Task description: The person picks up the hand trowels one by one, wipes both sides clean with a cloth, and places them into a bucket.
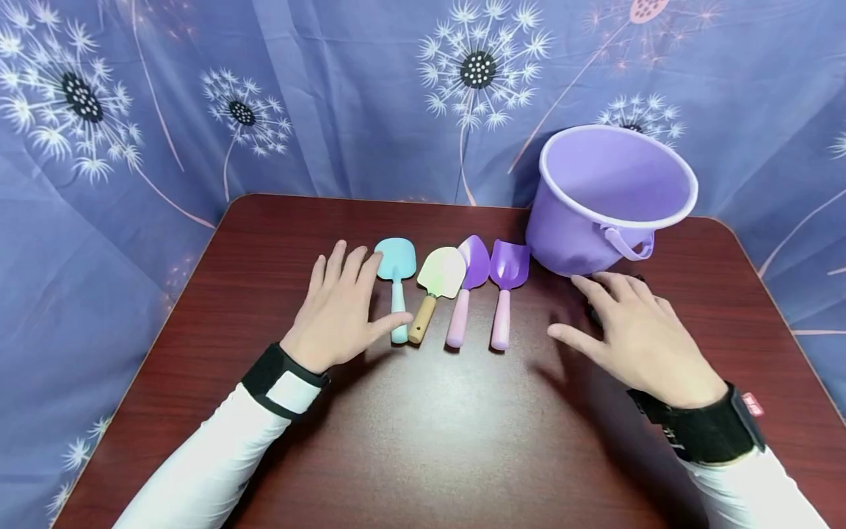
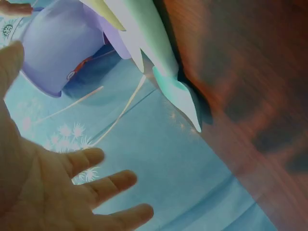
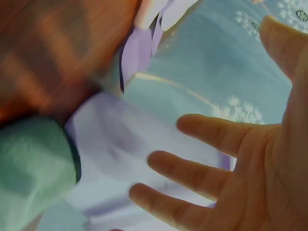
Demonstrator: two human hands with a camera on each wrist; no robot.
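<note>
Four toy shovels would exceed plain counting, so several lie in a row: a light blue shovel [image 1: 396, 258], a pale green one with a wooden handle [image 1: 441, 273], and two purple ones with pink handles, a pointed shovel [image 1: 477, 263] and a square-ended shovel [image 1: 510, 264]. My left hand [image 1: 344, 308] hovers with spread fingers beside the blue shovel, holding nothing. Over the table at the right, my right hand [image 1: 637, 338] is also spread and holds nothing. A green object [image 3: 36, 168] shows in the right wrist view; the hand mostly hides it in the head view.
A purple bucket [image 1: 575, 228] with a handle stands at the back right, beyond my right hand. The brown wooden table [image 1: 410, 455] has rounded far corners. A blue curtain with dandelion prints [image 1: 357, 95] hangs behind it.
</note>
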